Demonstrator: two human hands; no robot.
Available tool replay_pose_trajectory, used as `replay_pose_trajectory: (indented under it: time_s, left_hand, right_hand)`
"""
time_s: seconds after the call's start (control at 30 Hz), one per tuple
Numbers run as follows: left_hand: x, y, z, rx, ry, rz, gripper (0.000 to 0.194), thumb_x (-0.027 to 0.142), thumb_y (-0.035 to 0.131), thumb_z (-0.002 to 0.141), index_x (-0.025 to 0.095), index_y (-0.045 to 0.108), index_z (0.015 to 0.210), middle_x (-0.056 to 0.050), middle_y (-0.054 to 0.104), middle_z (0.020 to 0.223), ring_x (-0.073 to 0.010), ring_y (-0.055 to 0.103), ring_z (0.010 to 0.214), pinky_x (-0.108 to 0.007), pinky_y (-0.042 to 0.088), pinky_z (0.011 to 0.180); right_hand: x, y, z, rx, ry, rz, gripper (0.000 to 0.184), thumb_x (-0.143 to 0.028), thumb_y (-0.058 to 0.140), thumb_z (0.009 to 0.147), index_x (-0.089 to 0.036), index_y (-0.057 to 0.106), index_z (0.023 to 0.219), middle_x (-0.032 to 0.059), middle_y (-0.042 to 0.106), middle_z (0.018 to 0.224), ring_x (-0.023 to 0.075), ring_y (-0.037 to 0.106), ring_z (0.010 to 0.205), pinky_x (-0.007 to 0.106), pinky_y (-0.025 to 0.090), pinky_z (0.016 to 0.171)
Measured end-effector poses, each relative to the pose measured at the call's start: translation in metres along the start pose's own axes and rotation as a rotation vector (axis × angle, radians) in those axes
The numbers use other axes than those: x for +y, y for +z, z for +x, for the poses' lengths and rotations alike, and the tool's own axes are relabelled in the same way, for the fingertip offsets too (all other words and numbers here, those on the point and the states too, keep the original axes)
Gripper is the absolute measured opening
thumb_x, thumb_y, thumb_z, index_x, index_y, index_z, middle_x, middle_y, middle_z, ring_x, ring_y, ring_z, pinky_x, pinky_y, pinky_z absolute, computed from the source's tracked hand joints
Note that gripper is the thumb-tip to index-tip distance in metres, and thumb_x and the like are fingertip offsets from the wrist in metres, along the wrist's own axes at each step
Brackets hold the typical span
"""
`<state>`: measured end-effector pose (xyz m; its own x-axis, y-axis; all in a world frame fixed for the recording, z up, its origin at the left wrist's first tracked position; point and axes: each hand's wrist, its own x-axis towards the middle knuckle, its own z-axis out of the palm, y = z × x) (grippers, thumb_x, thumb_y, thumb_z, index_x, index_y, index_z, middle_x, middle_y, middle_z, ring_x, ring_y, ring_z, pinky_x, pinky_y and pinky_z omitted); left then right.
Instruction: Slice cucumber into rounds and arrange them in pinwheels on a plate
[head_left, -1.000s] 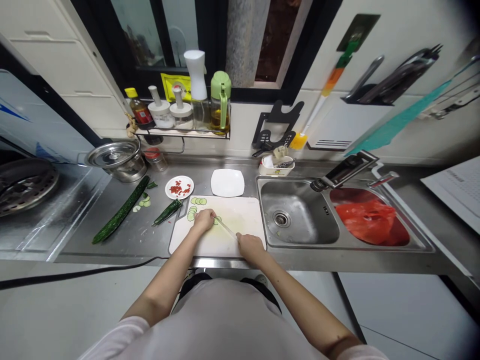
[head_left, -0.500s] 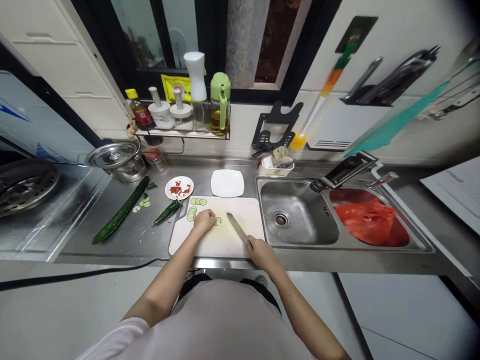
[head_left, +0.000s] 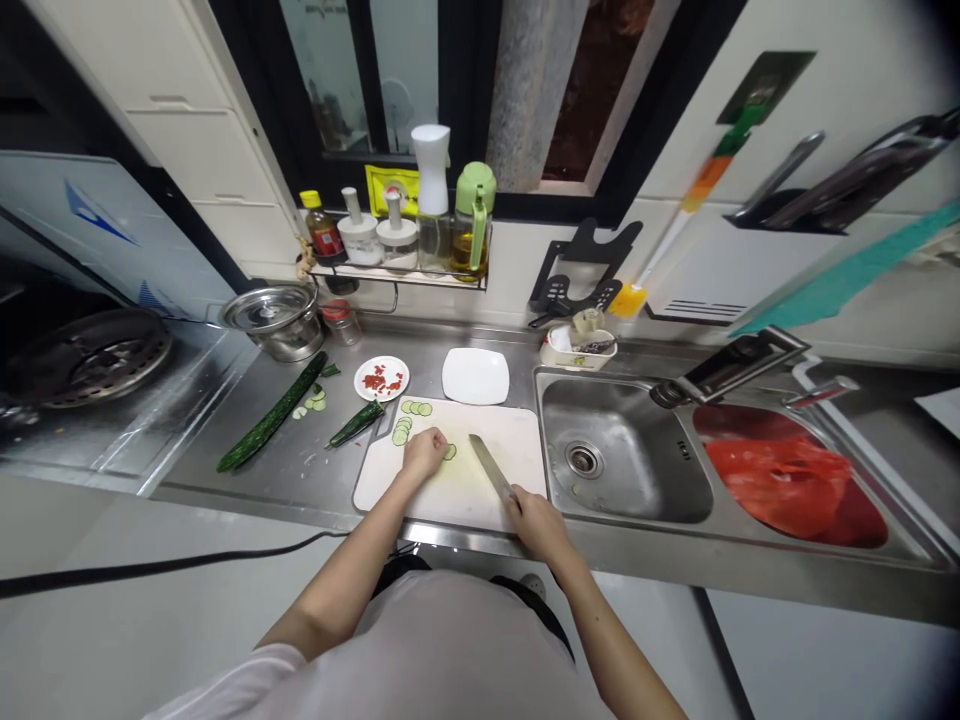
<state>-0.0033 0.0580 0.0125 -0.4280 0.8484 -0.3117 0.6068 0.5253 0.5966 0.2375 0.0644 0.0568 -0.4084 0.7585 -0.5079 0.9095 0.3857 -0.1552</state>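
Note:
My right hand (head_left: 537, 522) grips the handle of a kitchen knife (head_left: 491, 466), its blade slanting away to the left over the white cutting board (head_left: 480, 505). Over the board's left half is my left hand (head_left: 424, 455), fingers curled together; whatever they pinch is hidden. A cucumber slice (head_left: 450, 452) lies right beside those fingertips. More cucumber slices (head_left: 403, 430) overlap in a short row behind my left hand, with another group of slices (head_left: 417, 408) at the board's far left corner.
Left of the board lie a cut cucumber piece (head_left: 354, 425), a long cucumber (head_left: 274, 415) and small scraps (head_left: 315, 402). Behind stand a plate of chopped red bits (head_left: 381, 392), a white plate (head_left: 475, 362) and a lidded pot (head_left: 274, 318). The sink (head_left: 626, 470) is to the right.
The camera has turned, so the whole scene sits further right in the picture. Both hands and the knife keep nearly the same places over the board.

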Motion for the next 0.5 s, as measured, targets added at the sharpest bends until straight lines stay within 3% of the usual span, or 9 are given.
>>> replay_pose_trajectory:
  time_s: [0.5]
  left_hand:
    - [-0.059,-0.021,-0.009,0.352,-0.063,-0.062,0.02,0.019,0.051,0.082,0.021,0.064,0.097,-0.001,0.069,0.081,-0.0156,0.062,0.078,-0.025,0.04,0.075]
  right_hand:
    - [-0.003,0.002,0.005,0.033,-0.046,0.029,0.031,-0.033,0.031,0.096,-0.021,0.058,0.105,0.0089,0.069,0.099,0.021,0.064,0.093,0.026,0.033,0.067]
